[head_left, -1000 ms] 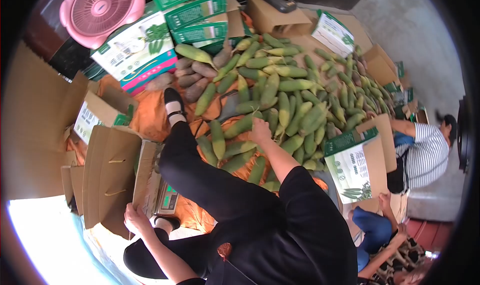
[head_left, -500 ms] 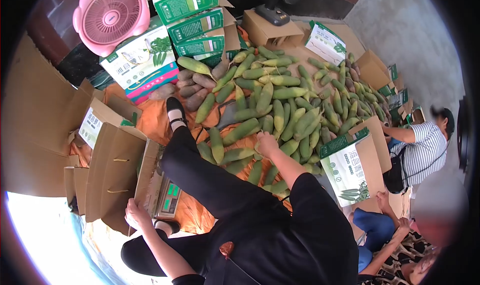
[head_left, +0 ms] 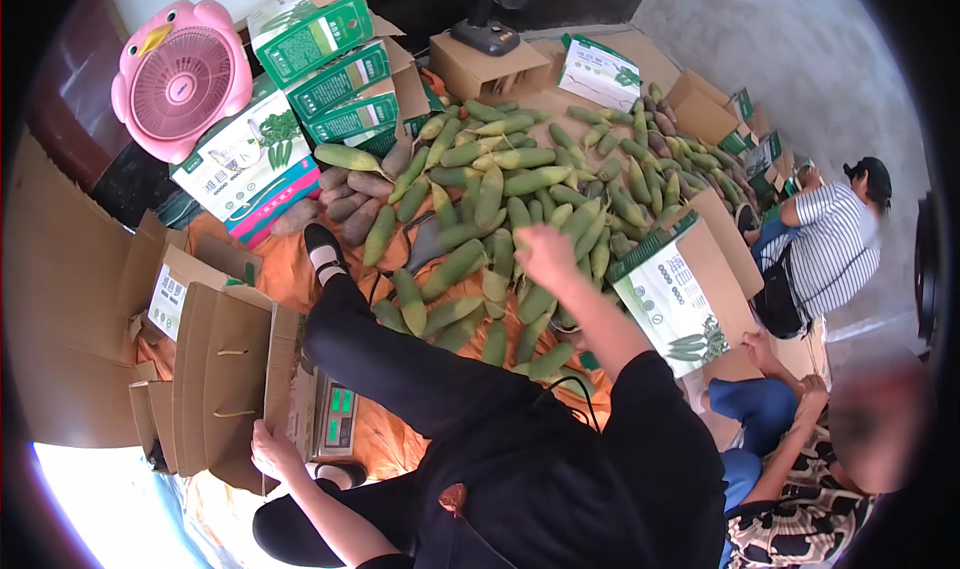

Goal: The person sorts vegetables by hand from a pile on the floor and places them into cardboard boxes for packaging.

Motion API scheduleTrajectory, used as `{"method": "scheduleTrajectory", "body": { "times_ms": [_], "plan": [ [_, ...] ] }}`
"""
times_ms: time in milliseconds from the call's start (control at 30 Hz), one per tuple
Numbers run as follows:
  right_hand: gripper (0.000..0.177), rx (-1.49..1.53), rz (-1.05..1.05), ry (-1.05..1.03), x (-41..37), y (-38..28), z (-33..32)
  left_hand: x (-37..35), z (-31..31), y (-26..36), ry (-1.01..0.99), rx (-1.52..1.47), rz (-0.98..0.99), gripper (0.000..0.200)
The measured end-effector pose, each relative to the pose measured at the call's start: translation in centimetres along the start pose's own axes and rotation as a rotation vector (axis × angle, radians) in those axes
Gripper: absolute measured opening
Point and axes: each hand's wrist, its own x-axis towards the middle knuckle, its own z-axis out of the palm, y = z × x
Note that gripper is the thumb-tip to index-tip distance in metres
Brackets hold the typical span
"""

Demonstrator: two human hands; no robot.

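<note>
My left hand [head_left: 277, 453] grips the lower edge of an open cardboard carton [head_left: 225, 384], fingers closed on its flap. The carton has rope handles and stands at a tilt against a digital scale [head_left: 338, 416] with a lit green display. Over the heap of green radishes [head_left: 490, 199] is my right hand [head_left: 548, 259], blurred by motion, with its fingers not clearly visible. Long pale-tipped radishes lie close around and below it. A few purplish, soil-covered roots [head_left: 362, 219] sit at the heap's left side.
An orange sheet [head_left: 375, 434] lies under the heap. Printed cartons [head_left: 330, 69] and a pink fan [head_left: 182, 84] stand at the back left. To the right, a person holds a white-and-green carton [head_left: 670, 289]; another in stripes [head_left: 820, 239] sits farther off.
My right hand has lifted slightly up and away from where it touched the radishes. My left hand stays on the carton edge. The view has shifted, and the striped person's arm has moved.
</note>
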Motion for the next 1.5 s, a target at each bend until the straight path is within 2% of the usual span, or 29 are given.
{"method": "scheduleTrajectory", "body": {
  "times_ms": [67,167,267,333,400,467,500,567,600,667,700,767,900,967,1100,1300,1367,1400,1467,1500],
  "plan": [
    [0.026,-0.062,-0.007,0.271,1.1,3.9,-2.7,0.3,0.5,-0.2,0.026,-0.019,0.000,0.015],
    [0.045,-0.296,0.284,0.368,1.2,10.0,-6.7,0.2,0.4,-0.5,0.047,-0.075,0.023,0.020],
    [0.058,-0.393,0.537,0.474,-0.3,16.1,-9.5,0.2,1.0,-1.0,0.074,-0.075,0.057,0.019],
    [0.064,-0.288,0.718,0.367,-2.0,21.1,-10.9,0.0,0.5,-0.5,0.062,-0.067,0.037,0.017],
    [0.077,-0.343,0.867,0.359,-4.4,24.8,-11.0,-0.1,0.2,-0.1,0.051,-0.056,0.023,0.015],
    [0.072,-0.065,0.989,0.239,-6.5,27.5,-11.8,-0.2,0.3,-0.2,0.070,-0.050,0.029,0.015],
    [0.072,-0.059,0.989,0.244,-7.0,27.7,-12.2,-0.2,0.2,-0.2,0.077,-0.052,0.030,0.015],
    [0.064,0.016,0.893,0.010,-8.6,28.5,-13.1,-0.2,0.1,0.1,0.067,-0.052,0.017,0.016],
    [0.064,0.020,0.906,0.019,-8.6,28.8,-13.2,-0.1,0.3,0.1,0.070,-0.056,0.032,0.016],
    [0.048,-0.017,0.693,-0.138,-7.1,28.4,-12.8,0.1,0.4,-0.3,0.032,-0.087,0.014,0.016],
    [0.048,-0.011,0.697,-0.141,-6.6,27.2,-12.7,0.1,0.4,-0.3,0.033,-0.081,0.018,0.016],
    [0.039,0.083,0.523,-0.029,-5.3,23.6,-13.0,-0.1,0.4,-0.3,0.060,-0.079,0.034,0.016],
    [0.034,0.165,0.362,0.015,-3.0,17.8,-13.6,-0.3,0.0,0.0,0.068,-0.082,0.035,0.014],
    [0.027,-0.057,0.235,0.059,-2.2,14.5,-14.1,-0.4,-0.2,0.2,0.087,-0.101,0.045,0.014],
    [0.026,-0.013,0.211,0.141,0.2,9.3,-15.4,-0.3,0.0,0.0,0.087,-0.076,0.039,0.014],
    [0.029,0.282,0.221,0.101,6.9,4.5,-14.5,0.0,0.5,-0.6,0.095,-0.086,0.034,0.015],
    [0.030,0.641,0.279,0.091,9.8,3.7,-12.1,0.0,0.9,-0.8,0.091,-0.075,0.045,0.015],
    [0.030,0.647,0.271,0.083,11.7,3.8,-10.4,0.1,1.0,-0.9,0.092,-0.100,0.059,0.015],
    [0.045,0.919,0.192,0.171,14.6,4.2,-6.0,0.2,1.0,-0.9,0.076,-0.118,0.060,0.015],
    [0.045,0.922,0.193,0.163,14.6,4.0,-3.9,0.1,0.7,-0.7,0.073,-0.111,0.056,0.015]
  ]
}}
